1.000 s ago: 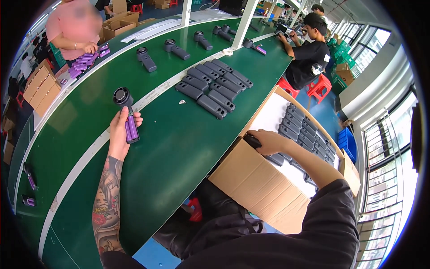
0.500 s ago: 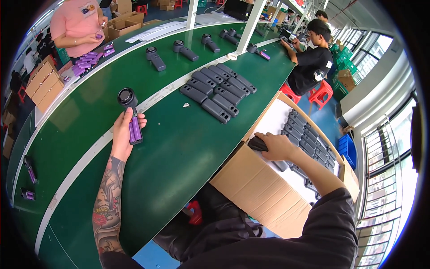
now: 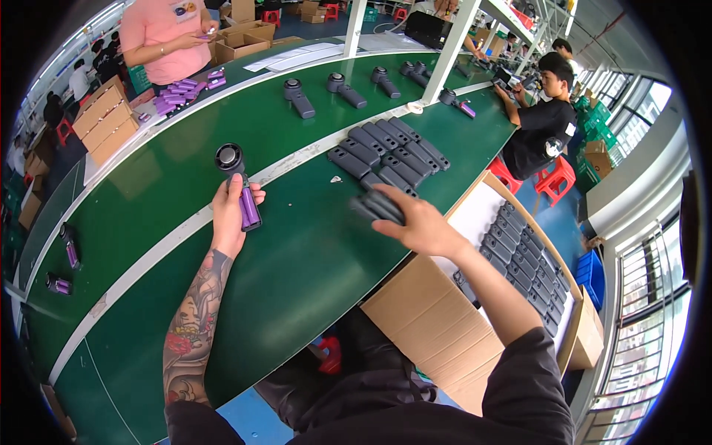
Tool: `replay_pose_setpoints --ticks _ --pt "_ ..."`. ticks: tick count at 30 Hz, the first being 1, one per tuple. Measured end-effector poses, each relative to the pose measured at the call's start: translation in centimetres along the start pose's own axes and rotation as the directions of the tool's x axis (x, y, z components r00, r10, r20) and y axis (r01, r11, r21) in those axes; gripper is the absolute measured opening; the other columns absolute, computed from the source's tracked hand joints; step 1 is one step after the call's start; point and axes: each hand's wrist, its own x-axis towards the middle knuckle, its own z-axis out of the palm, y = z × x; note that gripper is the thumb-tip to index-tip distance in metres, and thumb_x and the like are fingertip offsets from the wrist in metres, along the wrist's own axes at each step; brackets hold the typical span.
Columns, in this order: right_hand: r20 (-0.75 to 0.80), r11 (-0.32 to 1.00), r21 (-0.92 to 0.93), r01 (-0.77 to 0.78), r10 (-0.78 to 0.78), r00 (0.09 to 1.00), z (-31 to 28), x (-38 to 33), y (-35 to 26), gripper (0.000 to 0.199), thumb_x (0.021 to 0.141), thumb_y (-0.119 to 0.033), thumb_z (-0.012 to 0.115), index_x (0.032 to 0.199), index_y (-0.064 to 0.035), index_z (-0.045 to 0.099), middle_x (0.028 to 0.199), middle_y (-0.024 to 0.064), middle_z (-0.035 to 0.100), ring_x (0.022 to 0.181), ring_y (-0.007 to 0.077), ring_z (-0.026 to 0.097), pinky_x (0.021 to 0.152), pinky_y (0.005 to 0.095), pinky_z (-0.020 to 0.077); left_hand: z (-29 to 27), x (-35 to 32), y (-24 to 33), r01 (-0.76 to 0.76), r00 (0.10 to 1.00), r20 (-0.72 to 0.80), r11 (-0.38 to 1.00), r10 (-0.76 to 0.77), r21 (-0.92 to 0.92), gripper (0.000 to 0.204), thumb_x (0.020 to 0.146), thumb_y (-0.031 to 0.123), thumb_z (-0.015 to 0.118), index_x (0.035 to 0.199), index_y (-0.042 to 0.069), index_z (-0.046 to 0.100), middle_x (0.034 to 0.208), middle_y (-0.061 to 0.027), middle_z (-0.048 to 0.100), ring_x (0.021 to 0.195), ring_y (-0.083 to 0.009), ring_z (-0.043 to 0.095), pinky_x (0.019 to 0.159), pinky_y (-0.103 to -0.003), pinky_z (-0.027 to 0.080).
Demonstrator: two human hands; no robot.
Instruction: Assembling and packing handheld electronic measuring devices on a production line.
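Note:
My left hand (image 3: 230, 213) is closed round a dark grey handheld fan (image 3: 229, 157), its round head pointing up and away. The handle's side is uncovered, showing a purple battery (image 3: 250, 211) inside. Over the green bench, my right hand (image 3: 424, 222) grips dark grey handle covers (image 3: 371, 208); motion blurs them, so I cannot tell how many. They overlap the near edge of a group of similar covers (image 3: 400, 165) lying in rows on the bench. To the right, more covers (image 3: 523, 256) lie in rows in an open cardboard box (image 3: 434, 326).
Several fans (image 3: 345, 90) lie on the green belt (image 3: 185, 130) beyond a pale dividing strip. Two with purple parts (image 3: 70, 246) rest at far left. A white post (image 3: 451, 55) rises from the bench. Across, a person in pink stands by purple batteries (image 3: 182, 93); another sits at right.
My right hand has left the cardboard box and moved left over the bench, carrying dark grey covers. The left hand still holds the fan. The whole view has shifted slightly.

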Motion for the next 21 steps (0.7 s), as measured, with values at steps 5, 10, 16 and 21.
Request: replay_pose_setpoints --ticks 5,10,16,21 --pt "0.01 0.952 -0.276 0.134 -0.136 0.991 8.7 6.1 -3.5 0.054 0.091 -0.031 0.062 0.137 -0.0072 0.049 0.111 0.0189 0.065 0.101 0.0369 0.065 0.087 0.043 0.0525 -1.9 -1.8 -0.2 -0.061 0.998 -0.025 0.997 0.062 0.037 0.031 0.104 0.03 0.051 0.113 0.0 0.052 0.093 -0.0099 0.066 0.078 -0.0163 0.066 0.072 -0.027 0.055" --pt "-0.03 0.923 -0.326 0.202 -0.224 0.974 9.6 8.4 -6.0 0.053 0.09 -0.032 0.061 0.134 -0.0057 0.05 0.107 0.0189 0.066 0.092 0.0368 0.068 0.08 0.0438 0.0546 -5.1 -2.6 0.3 -0.083 0.993 -0.084 0.996 0.084 0.01 0.031 0.104 0.031 0.053 0.113 0.002 0.052 0.095 -0.0103 0.066 0.082 -0.0165 0.065 0.075 -0.028 0.054" --pt "-0.041 0.838 -0.502 0.214 -0.271 0.962 10.7 9.4 -5.7 0.05 0.089 -0.029 0.062 0.131 -0.0041 0.052 0.102 0.0176 0.067 0.081 0.0347 0.069 0.07 0.0429 0.0561 -4.6 -0.7 0.9 -0.151 0.97 -0.195 0.988 0.144 -0.025 0.029 0.104 0.03 0.053 0.116 0.003 0.052 0.095 -0.0104 0.066 0.083 -0.017 0.066 0.075 -0.028 0.054" --pt "-0.016 0.837 -0.446 0.318 -0.363 0.932 11.3 8.5 -7.8 0.044 0.089 -0.026 0.063 0.126 -0.0039 0.054 0.099 0.0173 0.068 0.077 0.0325 0.07 0.068 0.0413 0.0562 -3.5 0.6 0.2 -0.165 0.969 -0.204 0.98 0.14 -0.113 0.028 0.104 0.027 0.053 0.119 0.003 0.052 0.1 -0.0106 0.066 0.085 -0.017 0.066 0.075 -0.027 0.055"
